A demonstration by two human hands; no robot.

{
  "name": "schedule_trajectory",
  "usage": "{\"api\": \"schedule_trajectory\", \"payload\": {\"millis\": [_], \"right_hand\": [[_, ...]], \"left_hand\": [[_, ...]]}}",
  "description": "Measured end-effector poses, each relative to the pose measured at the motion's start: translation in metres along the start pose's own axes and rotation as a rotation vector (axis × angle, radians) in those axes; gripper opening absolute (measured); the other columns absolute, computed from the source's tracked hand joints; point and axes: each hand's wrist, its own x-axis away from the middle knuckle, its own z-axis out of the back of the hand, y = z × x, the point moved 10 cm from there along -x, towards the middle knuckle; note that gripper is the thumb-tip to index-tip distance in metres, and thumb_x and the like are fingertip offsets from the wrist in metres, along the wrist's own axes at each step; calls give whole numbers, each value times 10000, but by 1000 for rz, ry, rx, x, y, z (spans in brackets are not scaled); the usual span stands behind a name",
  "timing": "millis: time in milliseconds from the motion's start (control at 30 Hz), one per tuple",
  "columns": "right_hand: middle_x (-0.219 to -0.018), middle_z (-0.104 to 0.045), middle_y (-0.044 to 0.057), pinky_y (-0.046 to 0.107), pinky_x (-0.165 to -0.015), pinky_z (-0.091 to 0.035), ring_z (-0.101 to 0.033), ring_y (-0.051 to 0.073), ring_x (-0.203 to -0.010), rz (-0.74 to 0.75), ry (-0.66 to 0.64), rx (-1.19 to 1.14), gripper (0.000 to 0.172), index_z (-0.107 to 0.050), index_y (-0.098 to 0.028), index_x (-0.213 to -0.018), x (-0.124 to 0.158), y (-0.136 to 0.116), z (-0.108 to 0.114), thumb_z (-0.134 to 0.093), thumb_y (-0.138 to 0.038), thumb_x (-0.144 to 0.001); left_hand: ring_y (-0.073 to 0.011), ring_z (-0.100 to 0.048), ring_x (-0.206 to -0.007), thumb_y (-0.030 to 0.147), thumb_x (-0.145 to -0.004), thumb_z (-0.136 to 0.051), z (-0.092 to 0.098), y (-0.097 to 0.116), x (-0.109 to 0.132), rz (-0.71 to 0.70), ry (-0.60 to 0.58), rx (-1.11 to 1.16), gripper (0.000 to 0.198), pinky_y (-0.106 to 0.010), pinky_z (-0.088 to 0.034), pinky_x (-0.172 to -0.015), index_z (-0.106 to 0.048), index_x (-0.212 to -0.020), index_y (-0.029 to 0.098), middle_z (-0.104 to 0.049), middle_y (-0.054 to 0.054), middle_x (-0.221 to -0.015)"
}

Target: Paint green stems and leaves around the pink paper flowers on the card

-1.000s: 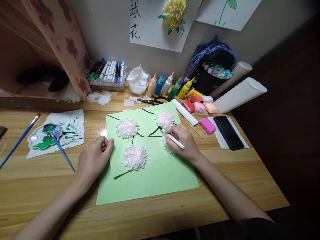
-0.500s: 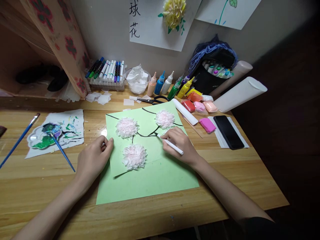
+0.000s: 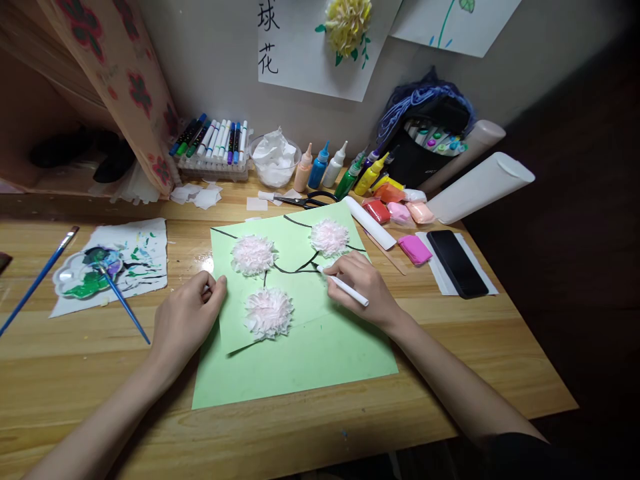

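Here, left hand (image 3: 187, 310) edges paper (image 3: 305, 363) (open nearside); right hand (image 3: 364, 287) holds pen (image 3: 350, 292).

right fingers (image 3: 342, 268) around pen (image 3: 352, 292), green paper (image 3: 300, 375)

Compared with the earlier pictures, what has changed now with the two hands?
Since the first picture, the right hand and its white pen have shifted slightly left and nearer the person. Nothing was taken up or let go. The left hand stays at the left edge of the green paper.
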Motion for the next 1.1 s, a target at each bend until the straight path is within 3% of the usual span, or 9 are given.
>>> {"api": "schedule_trajectory", "payload": {"millis": [567, 633, 700, 800, 967, 1100], "right_hand": [[-717, -588, 28, 326, -652, -412, -526, 199, -741, -75, 100, -4, 39, -580, -207, -819, 1, 13, 13, -570, -170, -811], [-736, -592, 26, 318, -634, -417, -538, 191, -732, -100, 122, -106, 39, -601, -208, -843, 3, 10, 17, -575, -194, -819], [-761, -598, 23, 305, -616, -427, -556, 177, -718, -142, 113, -261, 71, -621, -212, -891, 3, 8, 17, -579, -227, -837], [-828, -635, 25, 300, -653, -464, -600, 167, -751, -190, 34, -491, 125, -639, -223, -964, -9, -1, 9, -585, -268, -861], [-966, -695, 56, 334, -804, -515, -654, 184, -906, -132, -223, -730, 192, -660, -214, -1018, -51, -47, -22, -528, -298, -907], [-973, -683, 56, 326, -829, -511, -649, 174, -903, -122, -303, -778, 206, -664, -199, -997, -77, -73, -39, -515, -310, -909]], "left_hand": [[-183, -517, -573, 471, -885, -410, 1, -3, 0, 16, 11, 5, 308, -265, -303, -522, -438, -685, 239, -548, 12, -609], [-208, -573, -680, 457, -913, -374, 3, -3, -2, -8, 49, 57, 273, -282, -361, -575, -490, -793, 241, -610, -12, -729], [-242, -595, -918, 395, -947, -308, 12, 1, -2, -101, 148, 141, 275, -322, -426, -739, -519, -962, 220, -642, -71, -966], [-251, -508, -1141, 287, -963, -254, 26, 9, 1, -259, 306, 221, 343, -375, -380, -959, -488, -1181, 162, -570, -135, -1173], [-205, -577, -992, 255, -966, -357, 31, 19, 7, -390, 278, 394, 330, -339, -428, -910, -524, -1234, 158, -637, -90, -1019], [-189, -613, -965, 273, -955, -437, 39, 21, 13, -455, 289, 580, 266, -308, -460, -855, -593, -1148, 180, -664, -79, -1025]]}}
